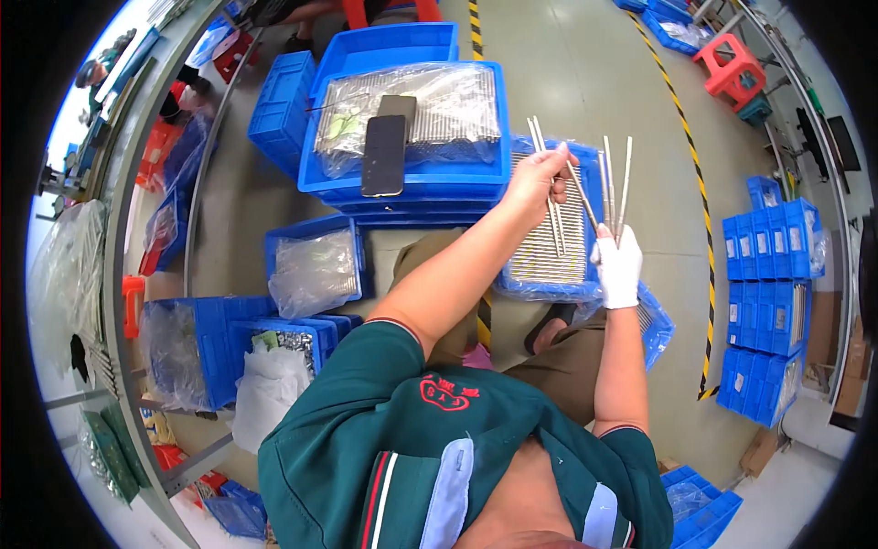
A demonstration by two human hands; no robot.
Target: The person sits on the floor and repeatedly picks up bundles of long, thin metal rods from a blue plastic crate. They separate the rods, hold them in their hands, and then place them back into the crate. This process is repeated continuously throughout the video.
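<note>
Rods (626, 183) fanned up from the right grip (619, 263), gloved and closed round their near ends, long axes running away from the body. Bare and pinched tight about more rods, the left grip (546, 174) was ahead and to its left; one slanting rod (582, 195) ran between the two. Below the left grip, the nearer one, a crate (541, 291) held further rods in rows
</note>
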